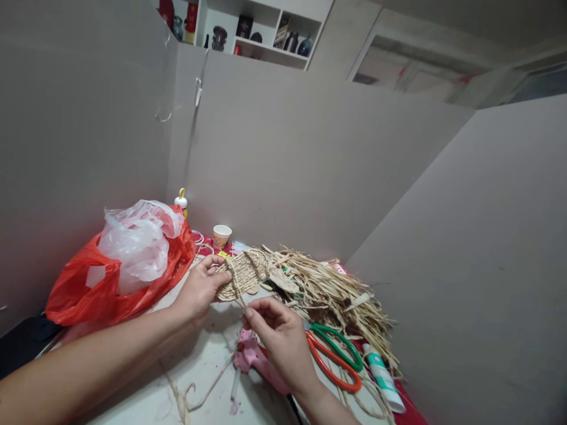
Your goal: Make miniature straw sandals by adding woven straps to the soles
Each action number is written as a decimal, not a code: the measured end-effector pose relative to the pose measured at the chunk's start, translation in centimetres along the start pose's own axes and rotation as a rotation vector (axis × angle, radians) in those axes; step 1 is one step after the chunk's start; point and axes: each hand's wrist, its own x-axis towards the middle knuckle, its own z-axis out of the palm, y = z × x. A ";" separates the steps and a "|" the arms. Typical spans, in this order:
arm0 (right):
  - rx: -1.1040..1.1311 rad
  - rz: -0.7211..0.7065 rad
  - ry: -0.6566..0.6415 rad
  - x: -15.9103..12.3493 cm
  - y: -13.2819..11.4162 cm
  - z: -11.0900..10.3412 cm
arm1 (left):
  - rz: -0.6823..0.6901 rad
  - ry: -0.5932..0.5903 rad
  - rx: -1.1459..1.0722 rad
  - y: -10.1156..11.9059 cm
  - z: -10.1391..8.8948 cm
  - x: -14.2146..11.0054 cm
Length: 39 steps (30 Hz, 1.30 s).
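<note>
My left hand (200,289) grips the near-left edge of a woven straw sole-shaped piece (248,268), thumb on top. From that piece a braided straw cord (240,293) runs down to my right hand (277,333), whose thumb and forefinger pinch it. Below the right hand lies a pink glue gun (248,352), partly hidden by the hand, with a glue stick (235,383) beside it. Scissors (336,357) with one green and one orange handle rest just right of the right hand. Behind them spreads a bundle of dry straw (336,283).
A red plastic bag (84,289) with a clear bag (137,248) in it stands at left. A paper cup (222,236) and a yellow-and-white bottle (181,203) are at the back. A white-and-teal tube (383,379) lies at right. Grey partitions (274,147) enclose the table (204,366).
</note>
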 end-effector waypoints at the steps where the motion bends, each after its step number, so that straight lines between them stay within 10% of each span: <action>1: -0.013 -0.008 -0.001 0.0 0.1 0.0 | -0.015 -0.004 -0.015 0.0 0.1 -0.1; 18: -0.625 -0.673 -0.136 0.2 1.1 -2.5 | -0.156 -0.015 -0.067 0.0 0.7 -0.9; 39: -0.682 -0.779 -0.093 -0.2 0.5 -2.9 | -0.219 -0.016 -0.110 -1.0 1.1 -1.5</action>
